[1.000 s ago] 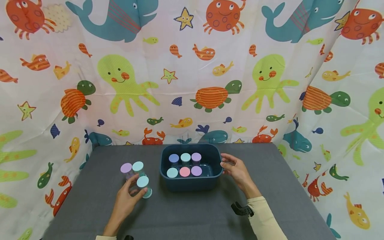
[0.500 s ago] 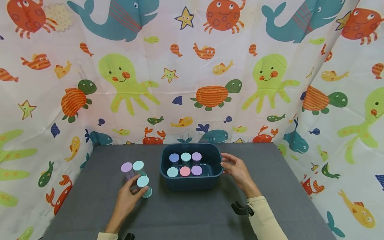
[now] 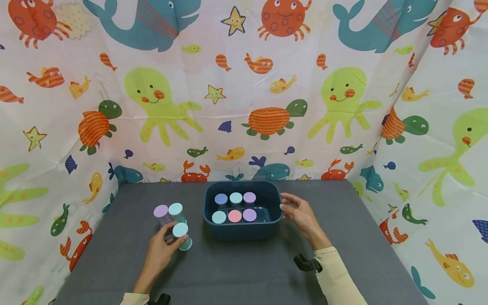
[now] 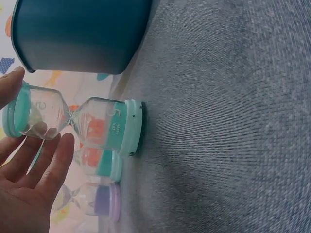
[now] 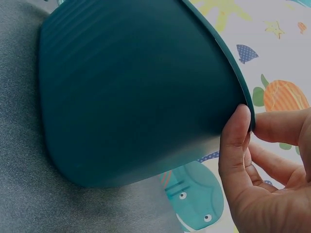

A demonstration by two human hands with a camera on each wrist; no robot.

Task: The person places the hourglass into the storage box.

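My left hand (image 3: pixel 162 250) holds a teal-capped hourglass (image 3: pixel 181 237) near its top, left of a dark blue bin (image 3: pixel 244 233). In the left wrist view the hourglass (image 4: pixel 73 119) stands upright on the cloth, the thumb at its top cap and the fingers along its glass. Just behind it are another teal-capped hourglass (image 3: pixel 176 210) and a purple-capped hourglass (image 3: pixel 162 213). My right hand (image 3: pixel 303 218) pinches the bin's right rim, thumb outside and forefinger over the edge, as the right wrist view shows on the bin wall (image 5: pixel 136 97).
Several hourglasses stand in two rows inside the bin, among them a blue-capped one (image 3: pixel 221 199) and a pink-capped one (image 3: pixel 234 216). The bin's right part shows bare floor. Grey cloth (image 3: pixel 236 275) covers the table, and a sea-animal curtain (image 3: pixel 228 114) hangs behind and at both sides.
The curtain on the right has swayed to the left. Both hands, the held hourglass and the bin stay almost where they were.
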